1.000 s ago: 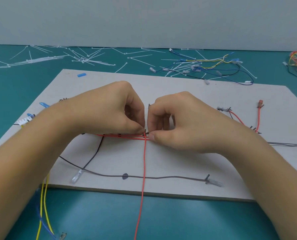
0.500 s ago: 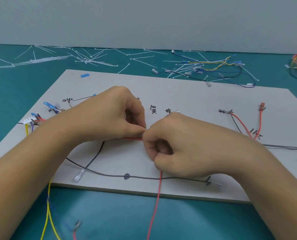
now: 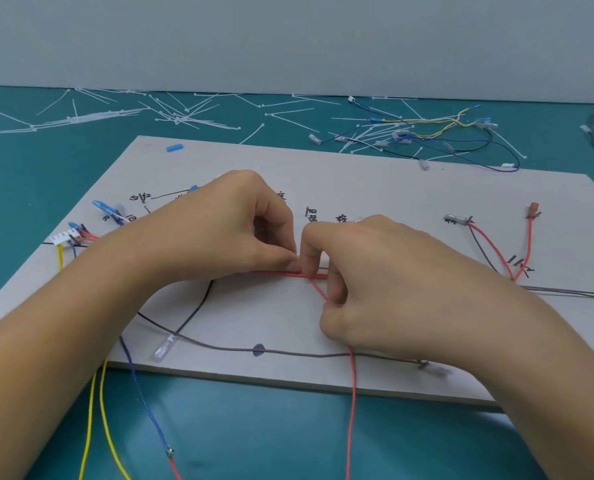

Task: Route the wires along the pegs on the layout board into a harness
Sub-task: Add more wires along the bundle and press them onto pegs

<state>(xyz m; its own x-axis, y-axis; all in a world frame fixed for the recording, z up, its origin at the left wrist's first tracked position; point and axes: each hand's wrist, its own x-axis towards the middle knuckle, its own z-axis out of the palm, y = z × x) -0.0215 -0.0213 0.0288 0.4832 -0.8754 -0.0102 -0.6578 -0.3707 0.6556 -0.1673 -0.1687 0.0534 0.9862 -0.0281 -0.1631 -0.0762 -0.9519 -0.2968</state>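
On the board (image 3: 427, 188), left hand (image 3: 226, 230) and right hand (image 3: 385, 282) pinching red wire (image 3: 353, 393)

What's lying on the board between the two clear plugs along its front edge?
In the head view, a grey wire runs along that stretch, past a dark spot, and a red wire crosses it.
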